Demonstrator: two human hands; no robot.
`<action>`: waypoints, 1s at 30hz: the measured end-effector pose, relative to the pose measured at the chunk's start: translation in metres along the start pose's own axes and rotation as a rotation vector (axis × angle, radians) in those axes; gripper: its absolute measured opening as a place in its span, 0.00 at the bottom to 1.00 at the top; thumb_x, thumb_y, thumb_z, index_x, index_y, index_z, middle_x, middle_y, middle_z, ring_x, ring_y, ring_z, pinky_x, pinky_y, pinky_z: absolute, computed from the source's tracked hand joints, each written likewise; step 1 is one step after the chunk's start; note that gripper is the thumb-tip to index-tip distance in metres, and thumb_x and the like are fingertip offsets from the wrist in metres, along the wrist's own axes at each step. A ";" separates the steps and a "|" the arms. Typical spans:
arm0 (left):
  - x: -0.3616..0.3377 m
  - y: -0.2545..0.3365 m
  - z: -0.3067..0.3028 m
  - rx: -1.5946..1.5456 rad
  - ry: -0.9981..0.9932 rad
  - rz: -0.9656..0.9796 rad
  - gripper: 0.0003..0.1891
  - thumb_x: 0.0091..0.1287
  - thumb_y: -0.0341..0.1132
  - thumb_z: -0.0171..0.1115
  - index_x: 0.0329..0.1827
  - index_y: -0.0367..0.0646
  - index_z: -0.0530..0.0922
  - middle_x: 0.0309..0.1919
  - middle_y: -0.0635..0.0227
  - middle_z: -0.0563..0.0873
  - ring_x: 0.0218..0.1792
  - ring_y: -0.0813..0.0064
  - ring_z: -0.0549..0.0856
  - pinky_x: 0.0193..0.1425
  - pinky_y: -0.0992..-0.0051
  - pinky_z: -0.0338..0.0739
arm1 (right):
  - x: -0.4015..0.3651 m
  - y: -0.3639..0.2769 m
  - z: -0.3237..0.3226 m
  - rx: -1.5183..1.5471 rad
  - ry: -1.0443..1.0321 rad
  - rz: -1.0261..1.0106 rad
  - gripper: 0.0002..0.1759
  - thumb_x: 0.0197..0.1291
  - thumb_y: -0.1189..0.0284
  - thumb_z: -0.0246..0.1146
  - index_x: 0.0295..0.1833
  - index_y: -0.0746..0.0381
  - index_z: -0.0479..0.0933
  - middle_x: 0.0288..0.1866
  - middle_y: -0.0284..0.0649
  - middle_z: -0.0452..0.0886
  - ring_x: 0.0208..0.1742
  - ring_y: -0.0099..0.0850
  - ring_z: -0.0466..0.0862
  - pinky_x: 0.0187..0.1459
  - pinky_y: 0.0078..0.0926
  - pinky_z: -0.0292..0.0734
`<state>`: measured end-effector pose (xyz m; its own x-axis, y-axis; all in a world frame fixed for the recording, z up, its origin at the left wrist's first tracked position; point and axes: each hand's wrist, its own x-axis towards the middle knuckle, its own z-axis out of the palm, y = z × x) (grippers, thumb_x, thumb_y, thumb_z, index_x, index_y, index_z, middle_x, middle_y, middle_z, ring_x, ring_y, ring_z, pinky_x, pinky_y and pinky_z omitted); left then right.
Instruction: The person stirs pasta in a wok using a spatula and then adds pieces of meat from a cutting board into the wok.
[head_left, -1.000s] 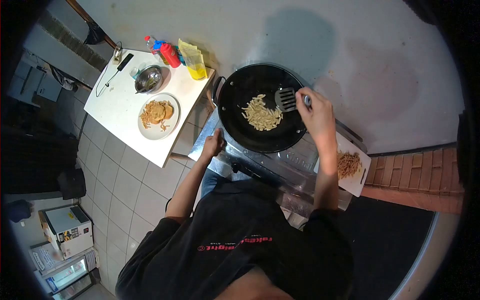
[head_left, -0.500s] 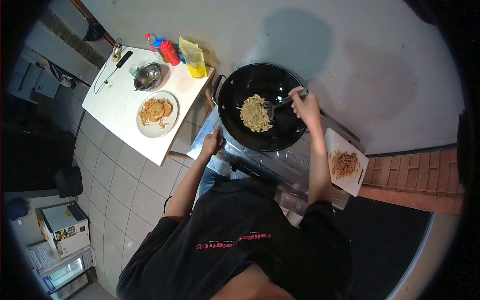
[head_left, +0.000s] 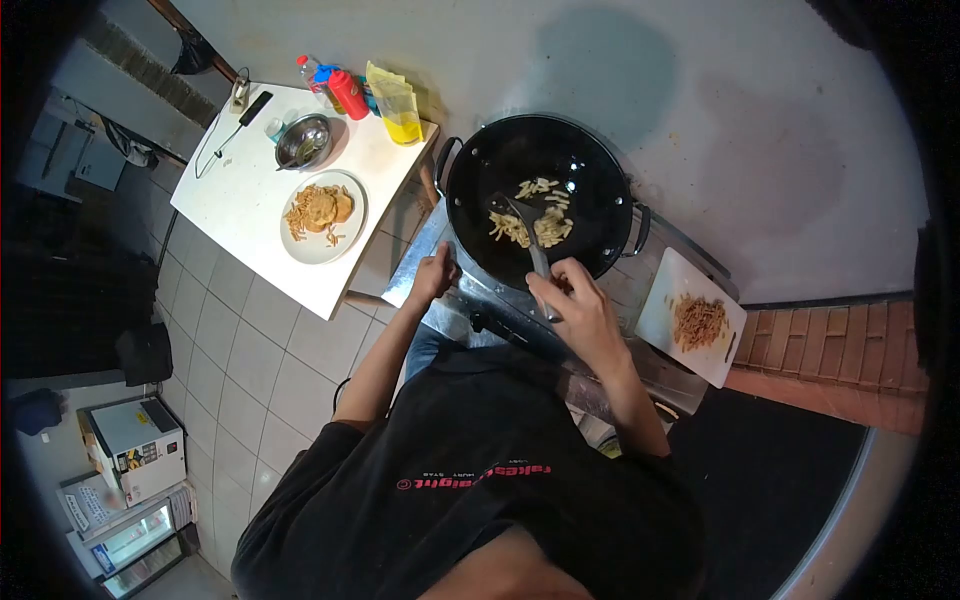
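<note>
A black wok (head_left: 600, 165) sits on the metal stove (head_left: 420, 262) in front of me. Pale cut strips of food (head_left: 553, 232) lie in two loose clusters at its bottom. My right hand (head_left: 582, 315) is wrapped round the grey handle of a spatula (head_left: 541, 262) at the wok's near rim. The spatula's dark blade is down among the strips. My left hand (head_left: 433, 276) is closed beside the stove's left edge, thumb pointing up, below the wok's left side. Whatever its fingers hold, if anything, is hidden.
On the right, a white cutting board (head_left: 662, 318) bears browned strips (head_left: 699, 322). The white table (head_left: 240, 215) at left holds a plate (head_left: 292, 250) of food, a metal bowl (head_left: 304, 142), a red bottle (head_left: 348, 94) and a yellow pouch (head_left: 396, 105). A wall rises behind the wok.
My right hand has moved from the wok's right side to its near rim, turning the spatula. The strips, one heap before, are now spread apart. My left hand stays closed by the stove edge.
</note>
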<state>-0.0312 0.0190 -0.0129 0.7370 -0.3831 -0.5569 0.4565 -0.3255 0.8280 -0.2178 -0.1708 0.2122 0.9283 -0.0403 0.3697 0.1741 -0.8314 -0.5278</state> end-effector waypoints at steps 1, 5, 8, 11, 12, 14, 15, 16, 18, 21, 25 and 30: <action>0.003 -0.003 0.000 -0.010 -0.004 0.000 0.37 0.71 0.66 0.43 0.11 0.44 0.70 0.07 0.70 0.69 0.07 0.77 0.65 0.12 0.75 0.54 | -0.003 -0.005 -0.001 0.001 0.000 0.001 0.24 0.44 0.83 0.67 0.52 0.58 0.80 0.37 0.39 0.68 0.39 0.35 0.79 0.37 0.32 0.78; -0.002 0.003 -0.001 0.006 -0.028 -0.021 0.37 0.71 0.65 0.43 0.11 0.44 0.70 0.07 0.70 0.68 0.07 0.77 0.65 0.12 0.75 0.54 | -0.011 -0.017 0.004 -0.050 0.037 -0.025 0.22 0.44 0.84 0.67 0.50 0.60 0.80 0.36 0.39 0.68 0.39 0.34 0.78 0.36 0.30 0.78; -0.005 0.005 -0.001 0.001 -0.030 0.005 0.37 0.71 0.65 0.43 0.11 0.45 0.70 0.07 0.70 0.68 0.07 0.77 0.65 0.12 0.75 0.53 | -0.008 -0.029 0.006 -0.025 0.010 -0.040 0.21 0.45 0.83 0.66 0.48 0.59 0.80 0.36 0.38 0.68 0.39 0.33 0.79 0.35 0.30 0.79; 0.002 -0.001 -0.002 -0.029 -0.053 -0.018 0.37 0.71 0.65 0.42 0.11 0.45 0.69 0.07 0.71 0.68 0.07 0.77 0.64 0.12 0.75 0.53 | -0.008 -0.031 0.015 -0.019 -0.020 -0.040 0.22 0.44 0.82 0.67 0.49 0.59 0.80 0.36 0.38 0.67 0.39 0.33 0.79 0.35 0.30 0.79; 0.001 0.000 -0.002 -0.023 -0.056 -0.023 0.37 0.71 0.65 0.42 0.11 0.45 0.69 0.07 0.71 0.68 0.07 0.77 0.64 0.12 0.75 0.53 | -0.008 -0.028 0.019 -0.033 -0.015 -0.045 0.23 0.43 0.82 0.68 0.49 0.58 0.79 0.36 0.38 0.68 0.40 0.33 0.79 0.35 0.31 0.80; -0.006 0.005 0.000 -0.028 -0.036 0.013 0.37 0.71 0.66 0.43 0.11 0.46 0.69 0.07 0.72 0.68 0.07 0.78 0.64 0.12 0.76 0.52 | -0.004 -0.017 0.026 -0.050 -0.004 -0.018 0.23 0.43 0.81 0.68 0.49 0.58 0.79 0.36 0.38 0.69 0.40 0.34 0.80 0.35 0.32 0.80; -0.008 0.006 0.000 -0.011 -0.053 0.009 0.37 0.71 0.66 0.43 0.11 0.46 0.69 0.07 0.72 0.68 0.07 0.78 0.64 0.12 0.76 0.52 | -0.001 -0.009 0.027 -0.076 0.002 -0.011 0.23 0.43 0.81 0.68 0.49 0.57 0.79 0.36 0.38 0.69 0.39 0.34 0.80 0.34 0.33 0.80; -0.008 0.009 -0.001 -0.012 -0.057 -0.019 0.37 0.71 0.66 0.43 0.11 0.46 0.69 0.08 0.72 0.69 0.07 0.78 0.65 0.12 0.76 0.52 | 0.002 -0.004 0.024 -0.072 0.007 0.048 0.22 0.45 0.81 0.67 0.49 0.55 0.79 0.37 0.39 0.72 0.38 0.37 0.82 0.34 0.35 0.80; -0.011 0.011 -0.001 -0.026 -0.066 -0.040 0.37 0.71 0.65 0.43 0.11 0.46 0.69 0.09 0.71 0.70 0.08 0.79 0.65 0.13 0.76 0.53 | 0.006 0.009 0.021 -0.022 0.095 0.096 0.21 0.47 0.80 0.67 0.49 0.55 0.79 0.37 0.40 0.73 0.37 0.39 0.83 0.35 0.36 0.80; -0.011 0.008 -0.001 -0.042 -0.089 0.045 0.36 0.71 0.65 0.43 0.12 0.46 0.69 0.09 0.71 0.69 0.08 0.79 0.65 0.13 0.77 0.52 | 0.010 0.016 0.005 0.052 0.315 0.156 0.11 0.56 0.74 0.68 0.46 0.55 0.81 0.37 0.41 0.77 0.32 0.42 0.83 0.33 0.36 0.78; -0.011 0.011 -0.001 -0.008 -0.088 -0.014 0.36 0.71 0.67 0.41 0.12 0.47 0.68 0.08 0.73 0.65 0.07 0.80 0.63 0.12 0.77 0.49 | 0.007 0.018 -0.042 0.098 0.269 0.160 0.10 0.58 0.73 0.68 0.45 0.58 0.81 0.34 0.41 0.75 0.27 0.38 0.79 0.29 0.32 0.74; -0.009 0.009 -0.003 -0.022 -0.136 -0.061 0.36 0.71 0.67 0.41 0.13 0.47 0.67 0.07 0.74 0.64 0.07 0.79 0.62 0.11 0.77 0.49 | -0.010 -0.006 -0.064 0.022 -0.057 0.097 0.14 0.52 0.76 0.69 0.46 0.56 0.79 0.36 0.40 0.73 0.30 0.37 0.81 0.30 0.35 0.76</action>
<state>-0.0320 0.0224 0.0003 0.6339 -0.4770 -0.6088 0.5105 -0.3333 0.7926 -0.2491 -0.2013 0.2608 0.9581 -0.0884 0.2724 0.0888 -0.8126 -0.5760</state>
